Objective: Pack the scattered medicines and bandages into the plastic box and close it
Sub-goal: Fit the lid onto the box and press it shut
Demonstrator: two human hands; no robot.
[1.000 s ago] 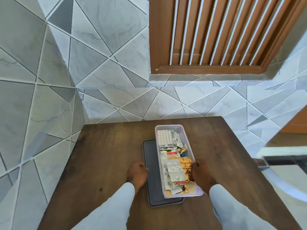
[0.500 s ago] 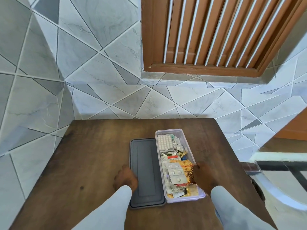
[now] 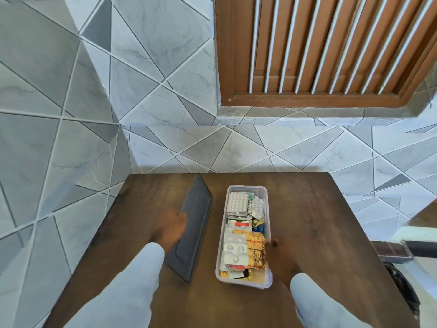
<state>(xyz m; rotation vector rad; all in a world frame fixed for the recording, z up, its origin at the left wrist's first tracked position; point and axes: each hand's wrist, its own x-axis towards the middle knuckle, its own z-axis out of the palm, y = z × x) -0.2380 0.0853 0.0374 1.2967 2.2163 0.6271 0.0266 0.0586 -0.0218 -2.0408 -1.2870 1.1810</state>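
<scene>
On the left, grey marbled wall tiles (image 3: 71, 114) cut into sharp triangles. Next, the left hand (image 3: 170, 229), blurred, grips the long edge of the dark matte lid (image 3: 195, 223), a flat rounded rectangle tipped up on its side above the grainy brown wooden table (image 3: 307, 221). Centre, the clear plastic box (image 3: 266, 279) sits open on the table, crammed with foil blister strips (image 3: 237, 201) and a crinkly orange sachet (image 3: 255, 252). The right hand (image 3: 281, 256) presses against the box's right wall; whether its fingers curl, I cannot tell.
</scene>
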